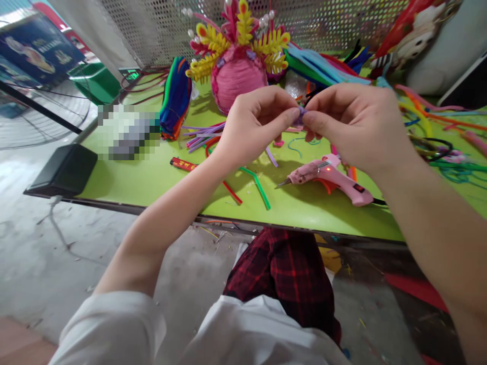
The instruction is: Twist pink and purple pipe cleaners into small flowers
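Above the green table, my left hand point(255, 120) and my right hand point(355, 121) meet fingertip to fingertip. Both pinch a small purple pipe cleaner piece point(301, 115), mostly covered by the thumbs and fingers, so its exact shape is unclear. Below my right hand lies a pink hot glue gun point(327, 175) on its side, its small light glowing and its nozzle pointing left. Behind my hands stands a pink wrapped headpiece point(239, 76) with yellow fuzzy leaves and pearl-like beads. Loose purple pipe cleaners point(205, 136) lie beyond my left forearm.
A bundle of dark blue and orange pipe cleaners point(175, 101) lies at the left. A green bent stem point(261, 187) and a red marked stick point(183, 163) lie near the front. Coloured strands clutter the right. A black box point(63, 170) sits on the left corner.
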### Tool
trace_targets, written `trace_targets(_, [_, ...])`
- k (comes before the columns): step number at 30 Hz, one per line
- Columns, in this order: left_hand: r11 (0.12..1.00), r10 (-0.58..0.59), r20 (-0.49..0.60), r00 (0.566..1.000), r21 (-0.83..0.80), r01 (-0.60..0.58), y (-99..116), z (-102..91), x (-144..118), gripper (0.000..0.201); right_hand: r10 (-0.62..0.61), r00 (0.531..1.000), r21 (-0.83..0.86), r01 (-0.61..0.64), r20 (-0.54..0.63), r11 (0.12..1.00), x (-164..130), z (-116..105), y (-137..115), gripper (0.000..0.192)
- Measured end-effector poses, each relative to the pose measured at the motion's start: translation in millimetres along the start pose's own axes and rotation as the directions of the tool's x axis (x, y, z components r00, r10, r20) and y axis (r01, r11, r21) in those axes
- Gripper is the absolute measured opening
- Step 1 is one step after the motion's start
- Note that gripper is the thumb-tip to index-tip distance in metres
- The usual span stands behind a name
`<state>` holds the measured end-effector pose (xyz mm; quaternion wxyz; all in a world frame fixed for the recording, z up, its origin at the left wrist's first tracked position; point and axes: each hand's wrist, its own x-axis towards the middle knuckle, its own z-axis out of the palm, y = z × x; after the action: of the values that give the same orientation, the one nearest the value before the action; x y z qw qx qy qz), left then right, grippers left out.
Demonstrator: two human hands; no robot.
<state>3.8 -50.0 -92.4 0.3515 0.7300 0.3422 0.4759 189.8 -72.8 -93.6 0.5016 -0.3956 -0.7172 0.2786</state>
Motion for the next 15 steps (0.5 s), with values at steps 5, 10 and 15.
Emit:
trace_targets(5, [0.997, -0.006, 0.067, 0.998, -0.077, 0.011, 4.3, -4.1, -1.0, 0.012, -0.037, 0.998, 0.050, 0.035, 0.044, 0.998, 0.7, -5.3, -0.7, 0.049])
trace_targets(10, [0.986, -0.031, 0.172, 0.985, -0.153, 0.058, 8.1, -11.8, -0.7, 0.012, -0.043, 0.987, 0.064, 0.033, 0.157, 0.997, 1.1, -10.9, -3.2, 0.052])
trace_targets(15, [0.986, -0.043, 0.113, 0.993, -0.154, 0.060, 0.9, -10.9, 2.0, 0.017, 0.025, 0.994, 0.100, -0.036, 0.105, 0.994, 4.6, -5.5, 7.5, 0.049])
